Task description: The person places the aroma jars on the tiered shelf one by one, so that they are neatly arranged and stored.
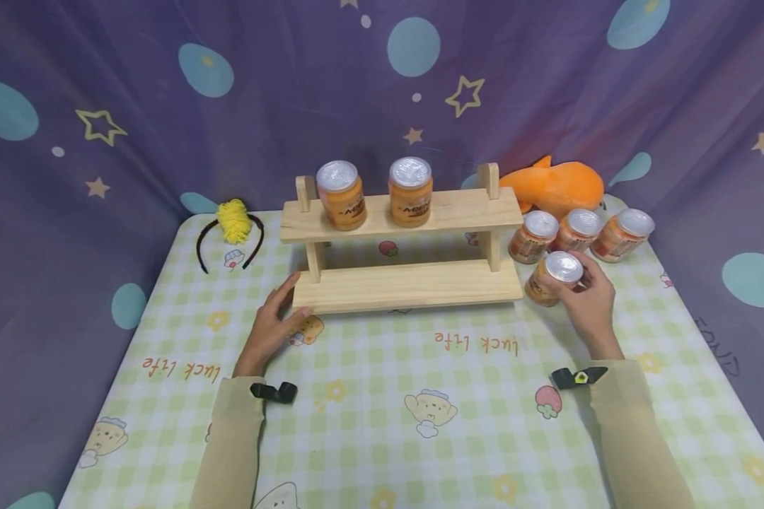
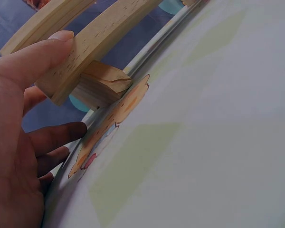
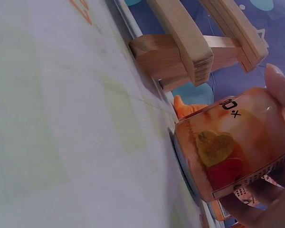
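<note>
A two-tier wooden shelf (image 1: 407, 286) stands at the middle of the table. My left hand (image 1: 272, 322) holds the left end of its lower board, the thumb (image 2: 47, 54) against the front edge in the left wrist view. To the right of the shelf, my right hand (image 1: 591, 297) grips an orange can (image 1: 547, 279) with a silver lid, thumb on one side and fingers on the other. Its label and base show in the right wrist view, the can (image 3: 232, 147) at or just above the tablecloth. Two similar cans, a left one (image 1: 344, 201) and a right one (image 1: 411, 198), stand on the upper board.
Behind my right hand stand three more cans: one (image 1: 530, 244), a second (image 1: 573, 237) and a third (image 1: 617, 240). An orange plush toy (image 1: 557, 185) lies behind them. At the back left lies a headband (image 1: 255, 244) with a yellow tuft. A checked cloth (image 1: 369, 382) covers the table.
</note>
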A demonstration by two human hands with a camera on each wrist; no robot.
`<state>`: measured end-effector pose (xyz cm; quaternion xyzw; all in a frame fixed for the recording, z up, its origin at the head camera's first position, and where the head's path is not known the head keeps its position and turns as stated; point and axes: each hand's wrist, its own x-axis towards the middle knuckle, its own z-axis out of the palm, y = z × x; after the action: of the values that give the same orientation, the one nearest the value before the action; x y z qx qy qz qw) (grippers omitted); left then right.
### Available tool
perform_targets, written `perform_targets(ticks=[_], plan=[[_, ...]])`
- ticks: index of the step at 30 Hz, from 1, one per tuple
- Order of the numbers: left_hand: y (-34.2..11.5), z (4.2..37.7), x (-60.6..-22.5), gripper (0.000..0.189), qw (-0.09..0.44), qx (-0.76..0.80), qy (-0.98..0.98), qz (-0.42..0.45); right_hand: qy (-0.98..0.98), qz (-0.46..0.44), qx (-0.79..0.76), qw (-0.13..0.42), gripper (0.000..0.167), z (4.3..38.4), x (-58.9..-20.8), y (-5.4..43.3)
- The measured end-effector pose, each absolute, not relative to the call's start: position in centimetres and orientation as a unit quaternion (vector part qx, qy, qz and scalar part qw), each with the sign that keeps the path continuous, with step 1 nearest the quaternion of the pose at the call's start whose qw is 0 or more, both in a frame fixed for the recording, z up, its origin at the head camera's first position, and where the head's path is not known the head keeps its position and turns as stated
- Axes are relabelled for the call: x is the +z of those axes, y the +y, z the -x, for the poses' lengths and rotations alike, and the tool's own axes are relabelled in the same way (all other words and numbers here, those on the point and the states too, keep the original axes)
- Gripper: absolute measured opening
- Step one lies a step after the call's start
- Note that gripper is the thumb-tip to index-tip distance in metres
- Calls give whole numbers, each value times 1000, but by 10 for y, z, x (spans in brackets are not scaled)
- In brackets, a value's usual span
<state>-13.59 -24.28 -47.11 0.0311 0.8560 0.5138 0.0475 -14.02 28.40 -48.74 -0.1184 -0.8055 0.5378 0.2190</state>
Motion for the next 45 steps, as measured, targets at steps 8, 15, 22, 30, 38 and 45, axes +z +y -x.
perform_targets(ticks=[8,15,22,30,38,45], plan=[[-242,136,-473,77,49,511,857,-32,-802,128,542,217,61,140,-480,289],[-242,136,-471,74,48,512,857,-34,-789,117,555,236,59,140,-468,291],[-243,136,-472,73,42,513,856,-46,-785,104,555,257,57,140,-452,290],[-251,145,-495,76,40,510,858,-41,-781,89,555,273,54,141,-432,289],[-251,144,-489,77,45,507,860,-41,-777,89,562,268,55,144,-411,289],[-258,151,-506,77,33,506,861,-41,-772,65,569,277,53,148,-390,288]])
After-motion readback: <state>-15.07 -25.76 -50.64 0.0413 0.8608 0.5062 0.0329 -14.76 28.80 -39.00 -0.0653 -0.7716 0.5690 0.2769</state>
